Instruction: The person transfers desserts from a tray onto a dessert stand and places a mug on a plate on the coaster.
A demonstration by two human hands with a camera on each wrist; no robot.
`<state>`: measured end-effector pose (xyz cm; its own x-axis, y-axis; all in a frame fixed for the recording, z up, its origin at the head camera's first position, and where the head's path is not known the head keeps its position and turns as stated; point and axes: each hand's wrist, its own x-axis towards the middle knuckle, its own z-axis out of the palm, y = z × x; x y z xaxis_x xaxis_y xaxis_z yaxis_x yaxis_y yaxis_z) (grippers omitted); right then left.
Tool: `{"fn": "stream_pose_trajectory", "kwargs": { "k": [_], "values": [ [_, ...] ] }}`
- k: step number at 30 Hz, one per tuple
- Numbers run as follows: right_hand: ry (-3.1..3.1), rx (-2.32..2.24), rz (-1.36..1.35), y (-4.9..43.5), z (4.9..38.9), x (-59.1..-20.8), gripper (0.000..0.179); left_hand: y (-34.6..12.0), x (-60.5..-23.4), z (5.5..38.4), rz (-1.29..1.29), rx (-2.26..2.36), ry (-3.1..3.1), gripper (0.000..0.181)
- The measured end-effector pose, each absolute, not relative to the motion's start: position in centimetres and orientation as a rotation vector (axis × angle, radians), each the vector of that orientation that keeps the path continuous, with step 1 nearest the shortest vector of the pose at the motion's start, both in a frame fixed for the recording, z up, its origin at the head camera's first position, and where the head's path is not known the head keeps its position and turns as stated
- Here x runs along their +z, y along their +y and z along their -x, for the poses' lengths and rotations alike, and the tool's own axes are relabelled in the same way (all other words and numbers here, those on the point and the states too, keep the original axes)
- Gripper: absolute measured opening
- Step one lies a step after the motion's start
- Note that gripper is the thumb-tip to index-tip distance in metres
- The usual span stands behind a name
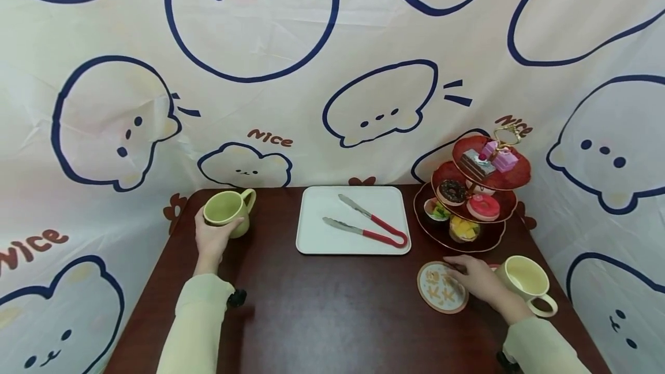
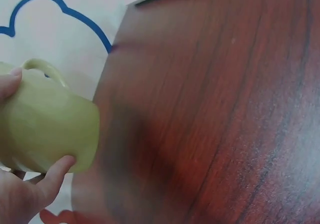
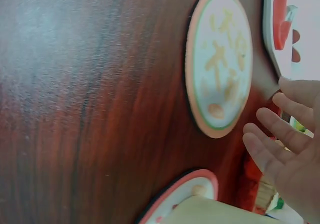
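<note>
My left hand grips a green mug at the table's left side, its handle pointing away to the far right. In the left wrist view the thumb and fingers wrap the mug, which looks raised above the tabletop. On the right, my right hand hovers by a round coaster with a pale orange rim. The right wrist view shows the fingers spread and apart from that coaster. A pale yellow mug stands just right of this hand, on a pink-rimmed coaster, mostly hidden.
A white tray at the back middle holds red-handled tongs. To its right stands a three-tier red stand with cakes, donuts and tarts. A patterned cloth hangs behind the dark wooden table.
</note>
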<state>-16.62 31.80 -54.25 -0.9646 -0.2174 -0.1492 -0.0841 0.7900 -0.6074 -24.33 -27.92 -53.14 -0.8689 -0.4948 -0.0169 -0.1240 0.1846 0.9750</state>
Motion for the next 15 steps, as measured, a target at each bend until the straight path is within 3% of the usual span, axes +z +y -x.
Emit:
{"fn": "stream_pose_trajectory", "kwargs": {
  "k": [15],
  "values": [
    [2.775,-0.929,0.457,30.3,17.4,-51.1,0.044,-26.5,-50.5,23.2,-0.437,-1.801,-2.191,0.103]
  ]
}}
